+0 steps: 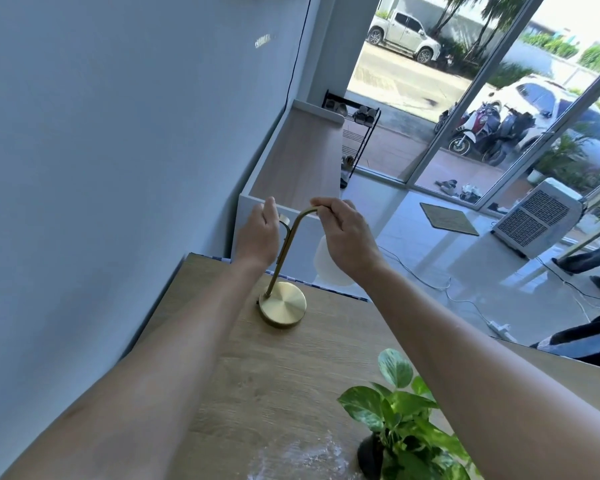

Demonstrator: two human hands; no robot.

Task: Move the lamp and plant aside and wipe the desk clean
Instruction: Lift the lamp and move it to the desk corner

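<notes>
A brass lamp (282, 304) with a round base stands near the far end of the wooden desk (257, 375). Its curved stem rises between my hands, and its white shade (329, 268) hangs behind my right wrist. My left hand (260, 233) grips the upper stem on the left. My right hand (343, 233) holds the top of the arch. A green leafy plant (399, 420) in a dark pot sits at the desk's near right. White dust (302, 455) lies on the desk in front of the plant.
A blue wall (118, 168) runs along the desk's left. Beyond the desk's far end stands a lower white cabinet with a wooden top (298, 161). Cables and a power strip (497, 328) lie on the floor at right, near an air cooler (537, 216) and a person's legs (589, 261).
</notes>
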